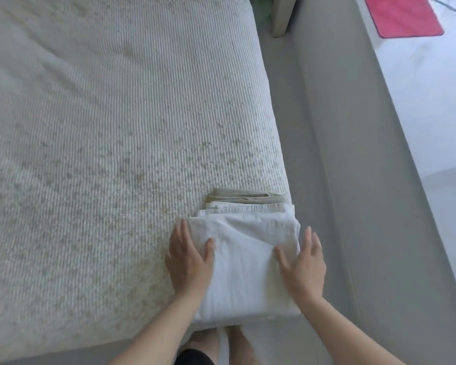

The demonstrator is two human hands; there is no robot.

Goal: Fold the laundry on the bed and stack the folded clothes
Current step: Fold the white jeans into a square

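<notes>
Nearest, the left hand (187, 262) and right hand (302, 264), both spread flat, flank one white folded garment (245, 262) topping the stack (248, 204) at the bed (116, 127) corner. Nudged rightward, the stack could slide off that edge. Roughly four folded pieces show; two hands.

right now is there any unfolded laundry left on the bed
No, the bed shows only the folded stack, flanked by both hands.

bed (111, 114): my ribbed pale cover | on it: stack of folded clothes (244, 259), at near right corner
</notes>
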